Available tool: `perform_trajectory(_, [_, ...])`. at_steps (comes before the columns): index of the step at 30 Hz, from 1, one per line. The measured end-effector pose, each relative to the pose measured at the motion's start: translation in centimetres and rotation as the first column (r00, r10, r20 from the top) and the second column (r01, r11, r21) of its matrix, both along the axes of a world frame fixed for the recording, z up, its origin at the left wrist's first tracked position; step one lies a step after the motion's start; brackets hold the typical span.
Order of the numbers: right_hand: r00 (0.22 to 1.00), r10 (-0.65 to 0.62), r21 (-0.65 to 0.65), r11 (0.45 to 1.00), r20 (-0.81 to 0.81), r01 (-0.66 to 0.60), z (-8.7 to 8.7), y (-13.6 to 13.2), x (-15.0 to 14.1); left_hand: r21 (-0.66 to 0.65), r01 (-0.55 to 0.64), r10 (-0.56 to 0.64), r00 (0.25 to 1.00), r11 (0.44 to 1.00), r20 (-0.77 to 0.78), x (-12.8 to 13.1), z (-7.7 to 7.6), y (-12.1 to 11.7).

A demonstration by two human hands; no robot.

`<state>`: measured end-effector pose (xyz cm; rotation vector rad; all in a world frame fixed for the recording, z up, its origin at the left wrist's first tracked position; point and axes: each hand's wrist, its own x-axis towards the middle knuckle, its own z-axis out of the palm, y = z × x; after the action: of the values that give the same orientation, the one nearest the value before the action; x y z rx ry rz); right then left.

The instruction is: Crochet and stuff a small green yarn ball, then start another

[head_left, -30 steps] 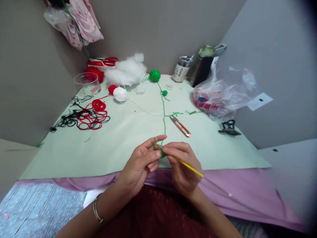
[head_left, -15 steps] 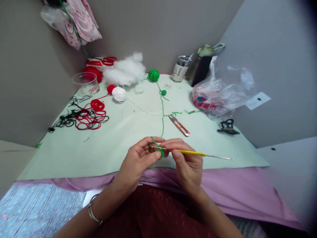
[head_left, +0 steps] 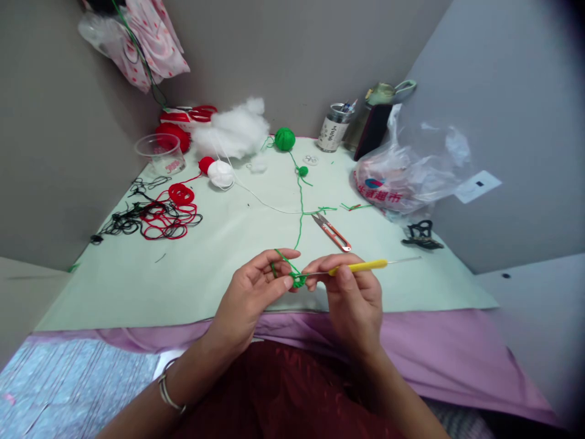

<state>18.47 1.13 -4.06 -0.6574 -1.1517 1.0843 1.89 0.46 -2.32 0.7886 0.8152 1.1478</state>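
Between thumb and fingers my left hand (head_left: 253, 289) pinches a small green crochet piece (head_left: 298, 280). Green yarn (head_left: 300, 225) loops over its raised index finger and runs back across the table to a green yarn ball (head_left: 284, 139). My right hand (head_left: 354, 292) is closed around the yellow handle of a double-ended crochet hook (head_left: 365, 266). The hook's left tip meets the green piece at its top edge; its other metal end sticks out to the right. Exactly how the tip sits in the stitches is too small to tell.
Orange thread snips (head_left: 333, 233) lie just beyond my hands. Tangled black and red yarn (head_left: 155, 216), a clear cup (head_left: 159, 155), a white yarn ball (head_left: 221, 175) and stuffing (head_left: 233, 128) are left. Rightward stand a pen cup (head_left: 333, 128), plastic bag (head_left: 393, 177) and black hair claw (head_left: 421, 235).
My right hand has moved slightly right, drawing the hook's left tip back to the green piece. The hook's right end has tilted up. My left hand has barely shifted.
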Motion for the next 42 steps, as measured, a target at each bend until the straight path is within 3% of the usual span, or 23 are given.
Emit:
perform_trajectory(4, [0.999,0.019,0.046,0.999,0.033,-0.02,0.0,-0.3,0.4,0.012,-0.015,0.015,1.0,1.0,-0.02,0.0,-0.2,-0.1])
perform_trajectory(9, [0.973,-0.092,0.157,0.986,0.21,0.059,-0.2,-1.0,0.8,0.033,-0.025,0.026,0.999,0.999,-0.044,0.1,-0.3,-0.2])
perform_trajectory(13, [0.942,-0.118,0.25,0.967,0.315,0.037,-0.1,-1.3,1.1,0.051,-0.043,0.046,0.997,0.998,-0.056,0.0,-0.4,-0.2])
perform_trajectory(25, [0.912,-0.202,0.35,0.934,0.356,0.071,-0.7,-1.3,0.7,0.108,-0.042,0.056,0.99,0.993,-0.129,0.2,-0.9,-0.4])
perform_trajectory(34, [0.849,-0.308,0.421,0.9,0.43,0.113,-0.9,-1.2,0.5,0.081,-0.14,0.148,0.983,0.987,-0.11,0.9,-0.6,-0.2])
perform_trajectory(37, [0.748,-0.438,0.534,0.835,0.499,0.133,-1.2,-1.3,0.4,0.053,-0.132,0.135,0.989,0.99,-0.062,1.1,-0.4,-0.5])
perform_trajectory(40, [0.572,-0.6,0.684,0.724,0.559,0.09,-1.5,-1.4,0.5,-0.08,0.021,-0.012,0.995,0.997,0.103,1.0,-0.3,-0.6])
perform_trajectory(42, [0.581,-0.603,0.693,0.715,0.547,0.09,-1.4,-1.3,0.6,-0.175,0.147,-0.103,0.966,0.974,0.237,0.8,-0.2,-0.4])
